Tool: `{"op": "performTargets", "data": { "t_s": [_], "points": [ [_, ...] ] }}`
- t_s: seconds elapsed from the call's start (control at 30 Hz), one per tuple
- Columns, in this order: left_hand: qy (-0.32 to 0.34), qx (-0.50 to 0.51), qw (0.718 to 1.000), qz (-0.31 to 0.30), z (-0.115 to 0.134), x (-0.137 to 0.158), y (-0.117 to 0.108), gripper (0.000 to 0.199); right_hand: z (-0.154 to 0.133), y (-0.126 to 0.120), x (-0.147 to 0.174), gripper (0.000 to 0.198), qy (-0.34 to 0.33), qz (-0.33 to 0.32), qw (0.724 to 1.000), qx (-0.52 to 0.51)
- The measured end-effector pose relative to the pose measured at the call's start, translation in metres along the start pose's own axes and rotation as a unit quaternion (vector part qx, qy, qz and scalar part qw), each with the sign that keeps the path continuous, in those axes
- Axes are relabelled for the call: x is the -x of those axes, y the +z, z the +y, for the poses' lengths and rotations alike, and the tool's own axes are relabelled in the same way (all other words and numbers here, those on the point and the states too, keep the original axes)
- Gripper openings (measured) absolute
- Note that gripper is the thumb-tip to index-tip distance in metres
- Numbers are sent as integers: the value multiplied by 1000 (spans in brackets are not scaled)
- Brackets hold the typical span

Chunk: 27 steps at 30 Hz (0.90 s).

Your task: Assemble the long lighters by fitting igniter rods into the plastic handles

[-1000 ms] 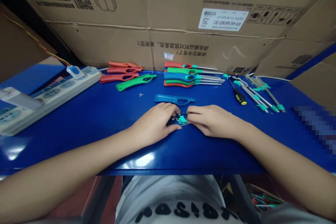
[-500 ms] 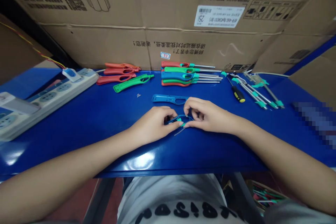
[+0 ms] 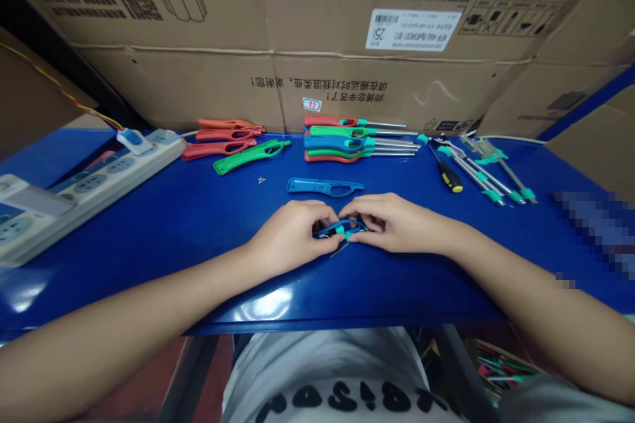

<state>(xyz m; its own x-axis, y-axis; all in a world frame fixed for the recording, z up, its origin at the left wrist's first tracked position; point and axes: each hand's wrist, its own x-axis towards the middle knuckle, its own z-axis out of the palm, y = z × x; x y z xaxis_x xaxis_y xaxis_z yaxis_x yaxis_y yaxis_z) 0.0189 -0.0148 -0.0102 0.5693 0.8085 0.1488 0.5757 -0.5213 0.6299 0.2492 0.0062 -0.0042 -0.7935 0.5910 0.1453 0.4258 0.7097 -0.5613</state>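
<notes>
My left hand (image 3: 302, 231) and my right hand (image 3: 381, 221) meet over the blue table, both closed on one blue lighter handle half (image 3: 351, 223). A teal trigger piece (image 3: 340, 230) and a thin wire or rod show between my fingertips. Much of the handle half is hidden by the fingers. Just beyond my hands lies a second blue handle half (image 3: 317, 186), flat on the table and touched by neither hand.
Red and orange handle halves (image 3: 223, 149) and a green one (image 3: 251, 157) lie at back left. Behind are stacked long-nosed lighters (image 3: 342, 143); to the right, a screwdriver (image 3: 450, 178) and metal tubes (image 3: 479, 177). A white power strip (image 3: 94, 192) runs along the left, a cardboard box (image 3: 317, 33) behind.
My right hand has lowered slightly, its fingertips drawing toward the left hand on the blue handle half. The tip of the second blue half has come into view.
</notes>
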Motion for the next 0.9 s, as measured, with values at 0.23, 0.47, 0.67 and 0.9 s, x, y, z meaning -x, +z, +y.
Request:
{"op": "performTargets", "data": {
  "t_s": [0.23, 0.47, 0.67, 0.9],
  "points": [
    [-8, 36, 999, -29, -1, -2, -10, 8, -3, -3, 1, 20, -2, -15, 1000, 22],
    [4, 26, 999, -33, -4, -3, -12, 21, 1, -3, 3, 24, 15, 2, 999, 31],
    [15, 20, 1000, -14, -5, -3, -4, 20, 3, -2, 3, 28, 20, 17, 999, 38],
    [3, 4, 1000, 13, -6, -3, 4, 21, 3, -3, 1, 29, 14, 10, 999, 43]
  ]
}}
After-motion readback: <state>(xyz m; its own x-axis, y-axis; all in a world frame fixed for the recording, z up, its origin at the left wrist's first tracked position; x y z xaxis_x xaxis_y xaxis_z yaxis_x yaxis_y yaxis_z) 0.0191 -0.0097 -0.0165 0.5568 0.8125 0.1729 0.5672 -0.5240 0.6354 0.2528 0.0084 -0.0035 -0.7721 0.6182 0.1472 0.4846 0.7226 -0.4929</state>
